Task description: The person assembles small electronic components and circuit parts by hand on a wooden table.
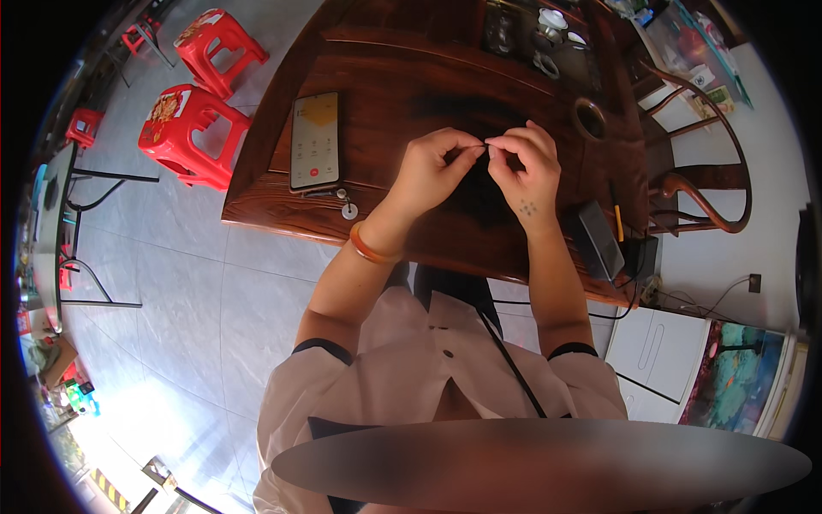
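Shirt (411,343): pale, dark-trimmed sleeves, lower centre of frame; forearms run up from it.
Bangle (368,247): orange, round the left wrist, left of centre.
Bit in fingers: upper centre of frame, where the fingertips come together, if anything is there; too small to make out, form and colour not readable.
Likely handling: judged by the fine pinch alone, very light, easily dropped or lost against dark wood; stiff or soft, slippery or fragile, cannot tell.
Where to hold: fingertip pads only, probably by an end or edge; a full palm would hide it.
Left hand (437,167): thumb and forefinger closed to a narrow pinch, tips pointing right; other fingers curled behind.
Right hand (525,163): thumb and forefinger likewise drawn together, tips pointing left, other fingers bent above; contents of pinch not visible.
Gap between hands: next to none; tips touching or just beside each other, cannot tell which. Both hands raised over the table, clear of the phone.
Table (377,77): dark, glossy wood, filling the upper centre; black patch (471,110) under the hands, shadow or cloth unclear.
Box (598,240): black, right of the right forearm.
Tag (349,210): small, round, just off the phone's lower right corner.
Phone (315,141): face up, screen lit, left of the left hand.
Teaware (552,19): white pieces, top of frame, well apart from the hands.
Stools (193,137): red, on the floor, upper left.
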`<move>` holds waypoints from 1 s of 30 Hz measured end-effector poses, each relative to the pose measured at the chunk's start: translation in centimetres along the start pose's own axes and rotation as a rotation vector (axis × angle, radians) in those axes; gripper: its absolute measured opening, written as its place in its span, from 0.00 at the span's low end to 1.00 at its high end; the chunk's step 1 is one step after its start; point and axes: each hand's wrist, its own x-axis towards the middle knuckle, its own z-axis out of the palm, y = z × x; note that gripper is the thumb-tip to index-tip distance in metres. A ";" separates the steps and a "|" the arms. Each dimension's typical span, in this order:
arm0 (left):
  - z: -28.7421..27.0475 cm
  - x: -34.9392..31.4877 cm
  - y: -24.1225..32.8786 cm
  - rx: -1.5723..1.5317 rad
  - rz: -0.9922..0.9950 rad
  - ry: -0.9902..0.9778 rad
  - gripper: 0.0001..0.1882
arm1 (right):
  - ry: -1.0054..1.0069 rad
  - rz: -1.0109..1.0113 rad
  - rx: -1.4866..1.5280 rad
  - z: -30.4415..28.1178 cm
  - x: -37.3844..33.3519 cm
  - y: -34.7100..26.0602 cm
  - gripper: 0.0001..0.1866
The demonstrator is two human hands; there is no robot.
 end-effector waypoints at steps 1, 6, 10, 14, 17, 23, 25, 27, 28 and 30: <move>0.0 0.0 0.0 0.031 0.017 -0.003 0.03 | 0.031 -0.012 -0.034 0.1 0.1 0.1 0.07; -0.1 0.1 -0.1 0.149 0.181 -0.043 0.04 | 0.035 0.202 0.084 1.5 -0.1 1.7 0.07; -0.2 0.3 -0.8 0.539 0.248 0.029 0.03 | -0.094 0.270 0.185 1.3 -0.3 3.2 0.05; -0.2 -0.1 -1.6 0.786 0.266 0.020 0.04 | -0.324 0.383 -0.370 -0.2 -1.8 6.5 0.05; 0.2 -0.3 -1.8 0.783 0.279 -0.010 0.06 | -0.355 0.383 -0.473 0.0 -2.0 7.4 0.03; 0.2 0.0 -1.5 0.787 0.282 0.065 0.06 | -0.330 0.287 -0.599 0.9 -2.3 8.0 0.03; 0.0 0.4 -1.6 0.690 0.294 0.081 0.08 | -0.299 0.256 -0.599 0.9 -1.9 7.5 0.03; 0.0 0.6 -1.6 0.594 0.305 0.102 0.10 | -0.188 0.190 -0.532 0.4 -1.3 6.5 0.05; 0.2 0.8 -1.3 0.505 0.356 0.116 0.12 | -0.192 0.182 -0.525 0.2 -1.1 5.7 0.05; 0.7 0.9 -0.6 0.350 0.396 0.107 0.17 | -0.135 0.143 -0.178 -0.1 -0.6 3.7 0.09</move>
